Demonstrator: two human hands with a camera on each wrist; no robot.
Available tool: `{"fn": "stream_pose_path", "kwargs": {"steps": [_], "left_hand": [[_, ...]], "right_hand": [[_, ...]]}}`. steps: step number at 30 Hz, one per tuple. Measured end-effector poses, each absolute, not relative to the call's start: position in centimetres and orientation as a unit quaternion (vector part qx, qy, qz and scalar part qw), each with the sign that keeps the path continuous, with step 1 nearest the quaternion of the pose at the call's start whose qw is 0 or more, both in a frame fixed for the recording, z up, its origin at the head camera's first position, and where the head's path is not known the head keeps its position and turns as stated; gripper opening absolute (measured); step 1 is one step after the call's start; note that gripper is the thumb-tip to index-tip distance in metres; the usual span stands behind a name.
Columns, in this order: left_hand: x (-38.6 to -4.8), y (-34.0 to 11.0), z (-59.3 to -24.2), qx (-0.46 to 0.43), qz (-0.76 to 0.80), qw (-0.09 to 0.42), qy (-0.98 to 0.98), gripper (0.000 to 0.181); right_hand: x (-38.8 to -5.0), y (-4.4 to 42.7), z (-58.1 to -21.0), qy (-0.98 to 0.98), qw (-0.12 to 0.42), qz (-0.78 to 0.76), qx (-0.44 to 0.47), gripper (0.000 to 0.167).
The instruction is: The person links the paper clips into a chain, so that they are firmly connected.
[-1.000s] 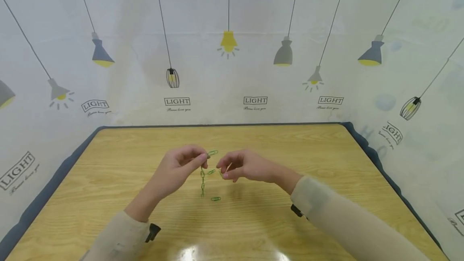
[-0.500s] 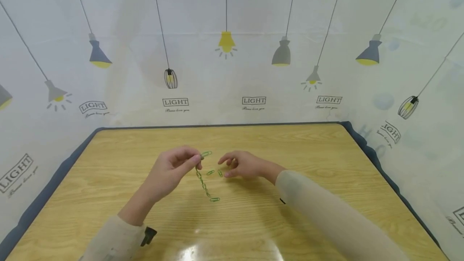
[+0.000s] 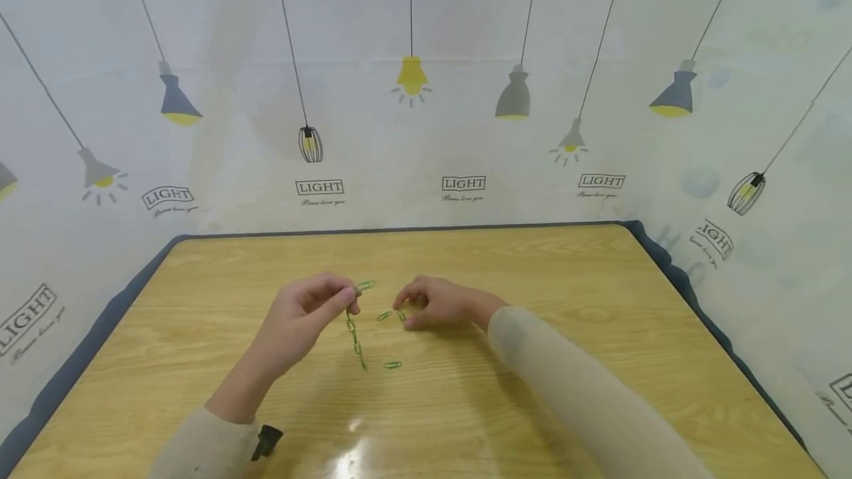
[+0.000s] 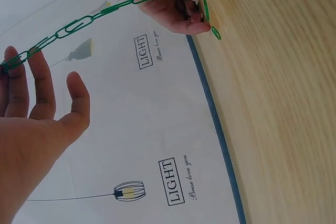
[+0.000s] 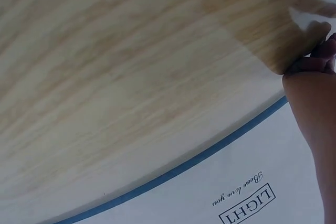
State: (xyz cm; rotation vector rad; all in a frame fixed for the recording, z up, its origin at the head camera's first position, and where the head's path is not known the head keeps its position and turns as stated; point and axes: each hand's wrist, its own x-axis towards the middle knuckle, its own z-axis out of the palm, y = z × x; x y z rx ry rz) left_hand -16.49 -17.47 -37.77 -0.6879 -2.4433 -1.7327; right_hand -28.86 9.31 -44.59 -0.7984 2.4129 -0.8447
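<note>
My left hand [image 3: 299, 320] pinches the upper part of a chain of green paper clips [image 3: 357, 348] between thumb and fingertips. The chain hangs down, while one clip [image 3: 366, 285] sticks out to the right of the fingertips. In the left wrist view, the linked clips [image 4: 76, 27] stretch from the left fingers [image 4: 44, 85] past the right hand [image 4: 170, 11]. At the middle of the table, my right hand [image 3: 435, 303] has thumb and index finger at the two ends of a loose green clip [image 3: 401, 316]. The right wrist view shows no clip.
Two other loose green clips lie on the wooden table [image 3: 532, 272]: one [image 3: 384, 316] left of the right fingertips, another [image 3: 393, 365] nearer the front. A white backdrop [image 3: 373, 139] printed with lamps stands behind the table's dark edge.
The left hand and its chain have moved left, away from the loose clips. My right fingers came off the loose clip, then closed around it again.
</note>
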Motion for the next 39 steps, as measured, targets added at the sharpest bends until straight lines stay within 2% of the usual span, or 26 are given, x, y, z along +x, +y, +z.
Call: {"fn": "stream_pose_path", "kwargs": {"steps": [8,20,32,39], "left_hand": [[-16.4,-17.3,-38.1,-0.240,-0.572,0.032,-0.784,0.015],[-16.6,-17.0,-38.6,-0.244,-0.575,0.019,-0.781,0.016],[-16.7,-16.4,-38.8,-0.235,-0.574,0.007,-0.785,0.017],[-16.7,-16.3,-38.5,-0.235,-0.570,-0.004,-0.788,0.017]], "right_hand": [[-28.9,8.9,-45.0,0.881,0.216,-0.313,-0.281,0.019],[-29.0,8.8,-45.2,0.887,0.207,-0.309,-0.274,0.018],[-28.2,9.3,-44.3,0.900,0.193,-0.270,-0.283,0.012],[-28.0,10.2,-44.3,0.893,0.194,-0.299,-0.274,0.007]]}}
